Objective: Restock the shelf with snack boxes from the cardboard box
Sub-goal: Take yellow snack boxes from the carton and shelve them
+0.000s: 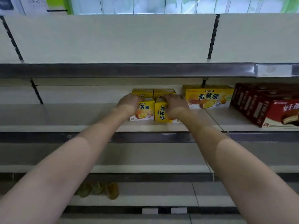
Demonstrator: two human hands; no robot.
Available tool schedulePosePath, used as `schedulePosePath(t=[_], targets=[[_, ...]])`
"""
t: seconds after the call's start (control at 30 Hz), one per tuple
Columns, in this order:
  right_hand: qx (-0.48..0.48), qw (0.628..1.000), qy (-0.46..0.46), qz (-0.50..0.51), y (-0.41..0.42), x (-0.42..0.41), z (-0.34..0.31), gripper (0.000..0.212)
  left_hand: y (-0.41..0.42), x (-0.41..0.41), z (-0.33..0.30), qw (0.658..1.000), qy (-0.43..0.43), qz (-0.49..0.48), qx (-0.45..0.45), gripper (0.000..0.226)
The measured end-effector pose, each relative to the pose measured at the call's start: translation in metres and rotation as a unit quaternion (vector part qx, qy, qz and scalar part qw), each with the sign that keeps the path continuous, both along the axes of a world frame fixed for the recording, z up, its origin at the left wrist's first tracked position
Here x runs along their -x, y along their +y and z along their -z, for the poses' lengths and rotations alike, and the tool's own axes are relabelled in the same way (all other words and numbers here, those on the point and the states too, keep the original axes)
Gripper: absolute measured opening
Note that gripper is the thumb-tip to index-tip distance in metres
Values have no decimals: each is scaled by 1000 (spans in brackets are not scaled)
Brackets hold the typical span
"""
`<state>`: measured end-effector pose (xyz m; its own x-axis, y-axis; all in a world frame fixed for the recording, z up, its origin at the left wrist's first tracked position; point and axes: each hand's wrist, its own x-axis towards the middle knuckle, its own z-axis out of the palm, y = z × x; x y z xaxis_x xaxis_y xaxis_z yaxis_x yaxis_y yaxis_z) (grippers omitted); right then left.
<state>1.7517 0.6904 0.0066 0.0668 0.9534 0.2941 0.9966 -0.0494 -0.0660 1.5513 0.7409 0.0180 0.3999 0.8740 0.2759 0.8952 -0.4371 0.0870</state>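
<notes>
on middle shelf (80,117) | hands grip two yellow snack boxes (145,109)

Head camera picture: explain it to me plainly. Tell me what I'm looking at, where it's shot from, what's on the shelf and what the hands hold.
There is no machine here: a person wears one wide-angle camera on the head, looking forward and down along both bare arms at a shop shelf.

The left hand rests its grip on the top of a small yellow box that faces front. The right hand grips a second yellow box, turned so that its lettering runs sideways. Two more small yellow boxes stand behind them.

To the right on the same shelf are a wide yellow box and then red boxes. Lower down lie a few brownish packets, too blurred to identify. The cardboard box is not in view.
</notes>
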Motion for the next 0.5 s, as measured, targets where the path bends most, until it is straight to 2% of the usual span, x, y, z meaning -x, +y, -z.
schedulePosePath(t=[0.2, 0.37, 0.5], targets=[[32, 998, 60, -10, -4, -3, -7, 68, 3, -3, -9, 1000, 6, 4, -9, 41], [55, 997, 46, 2, -9, 5, -24, 75, 1, 5, -14, 1000, 8, 26, 11, 39], [32, 991, 131, 24, -19, 13, -37, 66, -9, 10, -14, 999, 7, 31, 25, 35]])
